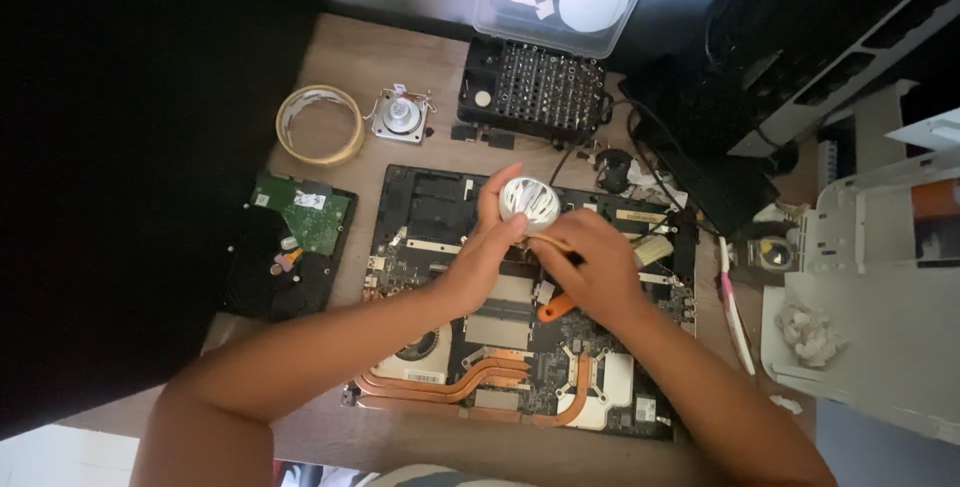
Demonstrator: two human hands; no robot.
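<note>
My left hand (480,257) is closed around a small silver reflector lamp (530,200), holding it above the opened laptop board (440,237) on the tabletop (350,57). My right hand (590,272) is shut on an orange-handled tool (553,307), its thin shaft meeting the lamp's underside. Copper heat pipes (480,377) run along the board's near edge. A screwdriver bit case (535,87) stands open beyond the board. A tape roll (320,124) and a bare hard drive (290,247) lie to the left.
</note>
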